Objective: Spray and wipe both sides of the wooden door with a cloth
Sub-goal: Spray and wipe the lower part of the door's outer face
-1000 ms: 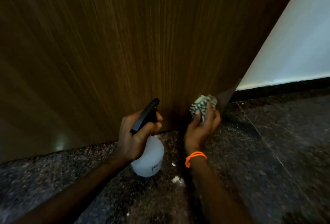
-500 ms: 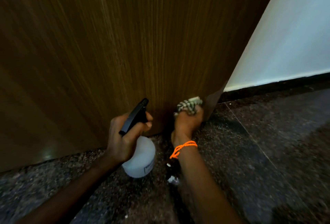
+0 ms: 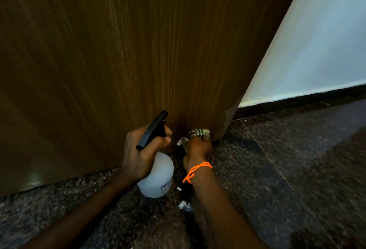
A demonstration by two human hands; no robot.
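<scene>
Door (image 3: 138, 50): I see a brown wooden panel with upright grain filling most of the view; its lower right corner (image 3: 225, 121) stands just above the floor, and the free edge runs up to the right.
Left hand (image 3: 141, 152): I see it curled round the neck of the spray bottle, thumb and fingers closed under the black head, so it has the bottle firmly in its hold.
Spray bottle (image 3: 158, 177): I see a white translucent body hanging below the left hand, clear of the door face, with a small label low on its side; the black trigger head (image 3: 153, 129) points up and to the right toward the door.
Right hand (image 3: 198, 146): I see it bunched over the cloth, fingers folded down on it and pressing it against the bottom of the door, near the corner; only the back of the hand shows to me.
Cloth (image 3: 198, 132): I see a crumpled striped rag, pale and dark, showing above the knuckles and touching the wood just over the floor.
Wristband (image 3: 196, 170): I see an orange cord round the right wrist.
Floor (image 3: 277, 169): I see dark speckled stone, with a few white scraps (image 3: 184, 205) between the forearms.
Wall (image 3: 316, 40): I see a pale surface to the right of the door, with a black skirting strip (image 3: 307, 99) along its foot.
</scene>
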